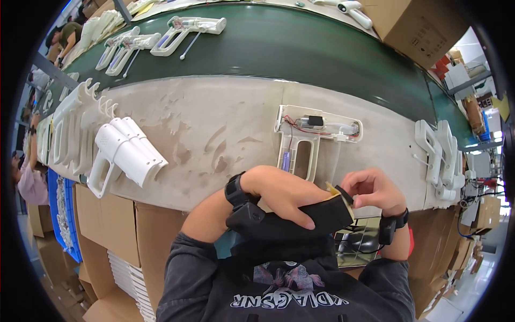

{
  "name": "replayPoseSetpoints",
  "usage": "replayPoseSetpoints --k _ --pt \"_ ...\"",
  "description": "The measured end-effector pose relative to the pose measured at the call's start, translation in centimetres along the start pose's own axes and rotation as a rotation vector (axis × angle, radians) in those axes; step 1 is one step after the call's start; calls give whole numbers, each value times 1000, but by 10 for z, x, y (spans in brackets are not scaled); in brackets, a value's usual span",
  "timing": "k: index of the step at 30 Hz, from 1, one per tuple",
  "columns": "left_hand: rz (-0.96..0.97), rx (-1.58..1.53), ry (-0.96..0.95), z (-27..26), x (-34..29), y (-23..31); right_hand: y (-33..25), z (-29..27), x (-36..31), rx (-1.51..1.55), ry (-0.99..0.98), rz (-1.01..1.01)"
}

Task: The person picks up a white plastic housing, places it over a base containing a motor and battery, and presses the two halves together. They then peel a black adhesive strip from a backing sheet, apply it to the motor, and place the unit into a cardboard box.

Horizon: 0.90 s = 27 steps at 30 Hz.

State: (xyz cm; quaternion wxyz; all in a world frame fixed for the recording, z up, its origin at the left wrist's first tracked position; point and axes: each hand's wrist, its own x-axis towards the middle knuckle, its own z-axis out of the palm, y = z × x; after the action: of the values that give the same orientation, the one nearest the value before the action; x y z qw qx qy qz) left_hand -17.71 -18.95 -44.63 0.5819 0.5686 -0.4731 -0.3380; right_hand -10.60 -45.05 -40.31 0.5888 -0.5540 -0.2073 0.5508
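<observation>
Black pad bundle [324,216] lies between hands: left hand [281,193] wrapped over it, right hand [375,190] at its right end, thumb and finger pinched on small black piece [344,195], yellow backing [333,190] beside it. One opened white housing [324,132] on counter [225,118], just beyond hands; inside, one black block [315,121], one purple cylinder [286,160]. Three white housings [188,35] on green belt [257,48], upper left. White shells [131,153] at left overlap; count unclear. One blue crate [63,217], lower left.
</observation>
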Motion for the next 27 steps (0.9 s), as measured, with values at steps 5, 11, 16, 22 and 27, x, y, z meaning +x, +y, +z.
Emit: replayPoseSetpoints --k 5,11,16,22,27 --pt "158 -345 -163 11 9 -1 -5 -32 17 -263 249 -37" --pt "188 -359 -276 19 23 -16 4 16 89 -1069 115 -594" --pt "174 -315 -330 22 35 -30 5 26 107 -1278 16 -632" --pt "128 -375 -314 31 40 -38 3 29 111 -1275 -88 -556" --pt "124 -412 -306 35 41 -46 6 29 115 -1275 -93 -566"
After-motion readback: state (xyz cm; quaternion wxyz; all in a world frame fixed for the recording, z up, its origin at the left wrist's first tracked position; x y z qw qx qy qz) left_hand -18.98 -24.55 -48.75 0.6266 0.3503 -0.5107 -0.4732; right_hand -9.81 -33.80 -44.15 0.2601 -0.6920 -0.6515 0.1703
